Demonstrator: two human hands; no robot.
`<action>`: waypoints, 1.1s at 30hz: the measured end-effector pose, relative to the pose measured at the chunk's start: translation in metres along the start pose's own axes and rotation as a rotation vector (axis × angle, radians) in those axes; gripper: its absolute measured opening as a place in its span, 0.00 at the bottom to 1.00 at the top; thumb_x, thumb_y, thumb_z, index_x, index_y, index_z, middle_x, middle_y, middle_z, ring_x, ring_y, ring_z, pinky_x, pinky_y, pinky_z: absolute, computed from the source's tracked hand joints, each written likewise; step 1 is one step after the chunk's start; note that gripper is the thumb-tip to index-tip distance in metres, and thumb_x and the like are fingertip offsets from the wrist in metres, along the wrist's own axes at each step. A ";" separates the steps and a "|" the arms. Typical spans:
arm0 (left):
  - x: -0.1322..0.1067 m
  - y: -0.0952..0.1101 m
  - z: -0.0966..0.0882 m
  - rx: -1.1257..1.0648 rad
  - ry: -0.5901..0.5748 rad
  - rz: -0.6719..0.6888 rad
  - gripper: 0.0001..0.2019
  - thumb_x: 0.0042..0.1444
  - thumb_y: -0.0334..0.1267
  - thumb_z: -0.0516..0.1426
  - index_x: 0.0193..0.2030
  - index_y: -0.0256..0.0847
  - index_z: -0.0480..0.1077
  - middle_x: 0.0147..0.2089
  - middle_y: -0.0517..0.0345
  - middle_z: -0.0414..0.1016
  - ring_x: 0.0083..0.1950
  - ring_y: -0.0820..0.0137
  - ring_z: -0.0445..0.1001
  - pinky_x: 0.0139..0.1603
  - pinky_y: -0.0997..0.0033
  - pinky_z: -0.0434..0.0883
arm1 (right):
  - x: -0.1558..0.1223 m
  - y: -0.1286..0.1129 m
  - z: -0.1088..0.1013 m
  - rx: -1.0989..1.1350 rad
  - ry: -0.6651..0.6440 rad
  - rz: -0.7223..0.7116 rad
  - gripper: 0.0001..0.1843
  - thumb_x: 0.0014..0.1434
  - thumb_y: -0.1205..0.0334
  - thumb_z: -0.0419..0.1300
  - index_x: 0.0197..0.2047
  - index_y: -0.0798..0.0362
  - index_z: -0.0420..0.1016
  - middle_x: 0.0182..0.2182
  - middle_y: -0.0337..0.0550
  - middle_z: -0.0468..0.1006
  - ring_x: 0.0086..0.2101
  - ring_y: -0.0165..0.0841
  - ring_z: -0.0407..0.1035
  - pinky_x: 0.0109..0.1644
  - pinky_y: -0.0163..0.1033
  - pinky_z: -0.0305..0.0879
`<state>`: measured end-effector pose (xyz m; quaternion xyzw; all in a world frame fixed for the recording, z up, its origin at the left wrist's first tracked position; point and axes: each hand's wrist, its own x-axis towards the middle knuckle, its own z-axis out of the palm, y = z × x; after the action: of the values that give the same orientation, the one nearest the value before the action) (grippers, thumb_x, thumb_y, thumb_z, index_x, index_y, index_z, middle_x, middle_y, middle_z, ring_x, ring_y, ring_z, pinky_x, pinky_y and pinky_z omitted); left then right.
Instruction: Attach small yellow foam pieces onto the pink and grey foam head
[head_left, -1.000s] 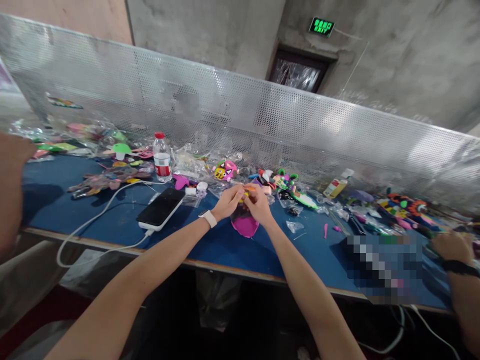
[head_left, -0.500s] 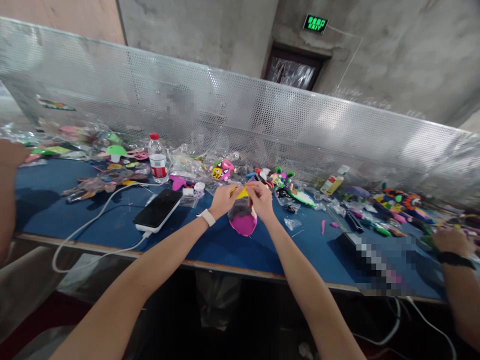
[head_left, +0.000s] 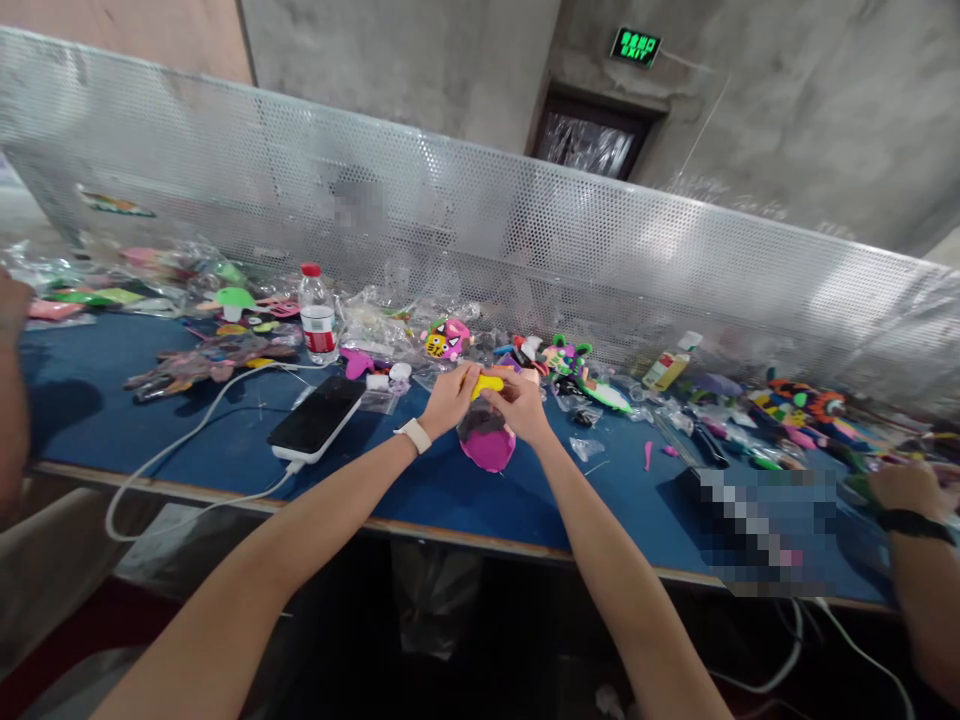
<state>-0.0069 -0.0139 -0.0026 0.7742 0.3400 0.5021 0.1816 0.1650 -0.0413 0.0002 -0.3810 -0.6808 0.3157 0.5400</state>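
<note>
Both my hands meet over the middle of the blue table [head_left: 450,490]. My left hand [head_left: 448,399], with a white watch on its wrist, and my right hand [head_left: 517,405] are closed together on a small yellow foam piece [head_left: 487,383]. Under the hands hangs a round magenta foam piece [head_left: 487,445] with a dark patch on top, touching or just above the table. Which hand bears the magenta piece I cannot tell. Loose coloured foam shapes [head_left: 570,365] lie just beyond my fingers.
A dark phone [head_left: 319,417] on a white charger with a cable lies left of my hands, a water bottle [head_left: 318,317] behind it. A perforated metal screen [head_left: 480,250] backs the table. Another person's hand [head_left: 904,487] works at the far right, another's arm [head_left: 11,400] at the left edge.
The yellow piece, held stretched between my fingertips before, is now pressed down between both hands above the magenta piece. My hands have drawn closer together.
</note>
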 end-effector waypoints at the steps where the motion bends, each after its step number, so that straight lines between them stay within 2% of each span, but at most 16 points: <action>1: -0.001 0.000 0.000 -0.015 -0.013 -0.004 0.29 0.77 0.56 0.39 0.46 0.39 0.73 0.30 0.57 0.76 0.30 0.69 0.74 0.34 0.71 0.68 | 0.000 0.001 0.001 -0.014 0.003 -0.001 0.25 0.56 0.42 0.72 0.51 0.48 0.81 0.36 0.44 0.84 0.23 0.32 0.72 0.26 0.40 0.72; 6: -0.004 -0.001 0.000 -0.058 -0.100 0.011 0.34 0.76 0.60 0.34 0.46 0.39 0.73 0.27 0.60 0.73 0.24 0.71 0.71 0.29 0.71 0.67 | 0.000 0.005 0.002 -0.059 0.039 -0.022 0.22 0.57 0.40 0.70 0.44 0.50 0.83 0.34 0.45 0.83 0.22 0.32 0.71 0.27 0.41 0.71; 8: -0.004 -0.001 0.000 -0.048 -0.123 0.040 0.33 0.74 0.62 0.37 0.47 0.39 0.73 0.27 0.60 0.73 0.26 0.70 0.72 0.32 0.71 0.68 | -0.001 0.006 0.002 -0.086 0.052 -0.032 0.21 0.58 0.40 0.70 0.42 0.50 0.83 0.32 0.44 0.83 0.22 0.32 0.70 0.26 0.40 0.70; 10: -0.003 0.000 -0.001 -0.018 -0.125 0.070 0.29 0.72 0.63 0.46 0.46 0.39 0.73 0.30 0.58 0.75 0.31 0.68 0.74 0.36 0.70 0.68 | -0.001 0.007 0.000 -0.115 0.059 -0.045 0.20 0.59 0.41 0.69 0.40 0.50 0.83 0.31 0.43 0.82 0.23 0.33 0.70 0.26 0.39 0.69; 12: -0.001 0.000 -0.001 0.016 -0.124 0.088 0.25 0.71 0.61 0.50 0.43 0.40 0.73 0.34 0.56 0.77 0.34 0.67 0.75 0.38 0.69 0.67 | -0.002 0.006 -0.001 -0.139 0.062 -0.058 0.18 0.60 0.43 0.68 0.39 0.49 0.83 0.30 0.42 0.81 0.23 0.33 0.71 0.27 0.39 0.69; 17: 0.002 -0.001 0.003 0.080 -0.128 0.089 0.22 0.74 0.53 0.47 0.35 0.41 0.70 0.29 0.58 0.73 0.30 0.68 0.71 0.34 0.69 0.62 | 0.000 0.004 -0.003 -0.149 0.094 -0.082 0.15 0.58 0.45 0.71 0.35 0.49 0.83 0.27 0.40 0.80 0.23 0.34 0.71 0.28 0.39 0.69; 20: 0.003 -0.002 0.001 0.113 -0.096 0.081 0.21 0.75 0.49 0.47 0.33 0.42 0.68 0.28 0.58 0.71 0.30 0.68 0.71 0.35 0.69 0.62 | 0.004 0.004 -0.011 -0.119 0.203 -0.092 0.18 0.56 0.42 0.71 0.37 0.50 0.84 0.29 0.41 0.81 0.22 0.32 0.70 0.28 0.39 0.69; 23: 0.005 -0.005 -0.004 0.137 -0.042 0.057 0.18 0.75 0.45 0.48 0.34 0.41 0.68 0.29 0.58 0.71 0.31 0.68 0.72 0.37 0.69 0.63 | 0.010 0.006 -0.028 -0.088 0.417 -0.094 0.24 0.64 0.38 0.62 0.46 0.52 0.81 0.22 0.36 0.74 0.19 0.31 0.67 0.24 0.37 0.64; 26: 0.006 -0.008 -0.007 0.135 0.004 0.028 0.14 0.74 0.42 0.49 0.38 0.41 0.70 0.30 0.59 0.72 0.32 0.68 0.72 0.39 0.69 0.64 | 0.015 0.008 -0.045 -0.075 0.566 -0.098 0.28 0.68 0.36 0.56 0.51 0.53 0.77 0.23 0.35 0.73 0.18 0.29 0.63 0.22 0.35 0.59; 29: 0.005 -0.008 -0.004 0.106 0.017 0.014 0.11 0.74 0.40 0.49 0.43 0.41 0.70 0.31 0.59 0.74 0.33 0.68 0.73 0.40 0.70 0.65 | 0.015 0.008 -0.046 -0.076 0.517 -0.091 0.29 0.68 0.35 0.56 0.52 0.53 0.77 0.23 0.36 0.74 0.18 0.29 0.63 0.21 0.35 0.58; 33: 0.001 -0.005 0.004 0.046 0.014 0.008 0.14 0.76 0.42 0.44 0.50 0.41 0.68 0.35 0.58 0.76 0.37 0.68 0.76 0.43 0.70 0.69 | 0.007 0.002 -0.027 -0.107 0.223 -0.088 0.27 0.68 0.36 0.57 0.49 0.50 0.83 0.22 0.38 0.76 0.19 0.33 0.69 0.22 0.38 0.65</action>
<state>-0.0049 -0.0094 -0.0070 0.7760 0.3497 0.5002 0.1592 0.1906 -0.0338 0.0075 -0.4119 -0.6486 0.2106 0.6044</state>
